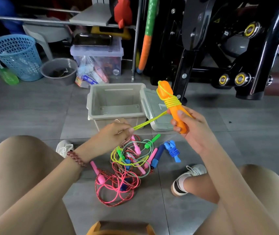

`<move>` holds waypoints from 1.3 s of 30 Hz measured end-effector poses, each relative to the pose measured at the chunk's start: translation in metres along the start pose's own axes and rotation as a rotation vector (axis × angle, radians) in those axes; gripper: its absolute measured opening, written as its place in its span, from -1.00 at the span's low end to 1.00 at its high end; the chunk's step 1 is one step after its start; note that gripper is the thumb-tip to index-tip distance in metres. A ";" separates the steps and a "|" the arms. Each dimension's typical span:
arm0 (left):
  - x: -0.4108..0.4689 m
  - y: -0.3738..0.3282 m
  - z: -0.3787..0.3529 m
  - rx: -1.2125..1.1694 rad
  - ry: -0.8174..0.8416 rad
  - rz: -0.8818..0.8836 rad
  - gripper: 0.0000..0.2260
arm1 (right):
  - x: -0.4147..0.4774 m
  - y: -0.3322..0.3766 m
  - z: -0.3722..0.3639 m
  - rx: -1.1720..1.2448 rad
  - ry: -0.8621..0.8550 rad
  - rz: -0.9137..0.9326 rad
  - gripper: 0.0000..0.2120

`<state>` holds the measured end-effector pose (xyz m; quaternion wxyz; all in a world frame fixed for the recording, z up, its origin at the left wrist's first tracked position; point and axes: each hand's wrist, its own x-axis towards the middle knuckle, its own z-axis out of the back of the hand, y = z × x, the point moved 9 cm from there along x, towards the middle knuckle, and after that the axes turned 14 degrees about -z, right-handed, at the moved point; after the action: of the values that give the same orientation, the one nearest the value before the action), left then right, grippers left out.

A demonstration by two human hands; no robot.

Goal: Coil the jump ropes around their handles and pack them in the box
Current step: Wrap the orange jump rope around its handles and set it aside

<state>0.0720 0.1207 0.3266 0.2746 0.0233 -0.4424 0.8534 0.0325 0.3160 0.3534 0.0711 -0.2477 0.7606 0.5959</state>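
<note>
Head cam, looking down at someone sitting on the floor with knees apart. The right hand is wrapped around the bottom end of a pair of orange handles, held together and tilted up toward 11 o'clock. I'd guess that's so the top end stays free for winding. The yellow rope has several turns around the middle of the handles. From there a doubled strand runs down toward 8 o'clock to the left hand, which pinches it between thumb and fingers. The hands are well apart and the strand looks taut, probably to keep the wraps snug. So it reads as mid-coil, nothing packed yet. The grey box sits open at 12 o'clock from the hands, with its lid propped against its right side, handy for dropping a bundle in. At 6 o'clock from the box is a tangled pile of ropes, pink, green and braided. I can't tell if the yellow loop in there is the tail of this one. A blue rope at the pile's 3 o'clock looks wound up already. The floor is grey tile. Up at 10 o'clock there's a blue basket and a grey bucket, at 12 a clear storage tub, and a black gym machine fills 1 to 2 o'clock.
</note>
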 end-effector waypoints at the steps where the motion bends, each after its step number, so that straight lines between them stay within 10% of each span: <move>1: 0.001 0.004 0.001 -0.069 -0.035 0.007 -0.65 | 0.000 0.000 0.001 -0.003 -0.005 0.001 -0.81; 5: -0.008 0.027 0.000 -0.388 -0.169 0.223 -0.83 | 0.001 0.000 -0.001 -0.022 -0.004 -0.023 -0.78; 12: -0.009 0.004 0.013 0.135 -0.096 0.133 -0.79 | 0.001 0.006 -0.001 -0.400 -0.155 0.084 -0.73; 24: -0.011 -0.019 0.020 -0.054 -0.275 0.100 -0.69 | 0.002 0.002 -0.017 -0.923 -0.284 0.239 -0.60; 33: -0.009 -0.034 0.018 0.062 -0.239 0.075 -0.66 | 0.006 0.003 -0.009 -0.831 -0.391 0.258 -0.74; 39: -0.014 -0.048 0.028 0.377 -0.279 0.024 -0.64 | 0.010 -0.016 -0.033 -1.215 -0.204 0.245 -0.79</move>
<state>0.1012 0.1148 0.3752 0.1912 0.1868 -0.3092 0.9127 0.0368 0.2797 0.3447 -0.0789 -0.0965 0.2985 0.9462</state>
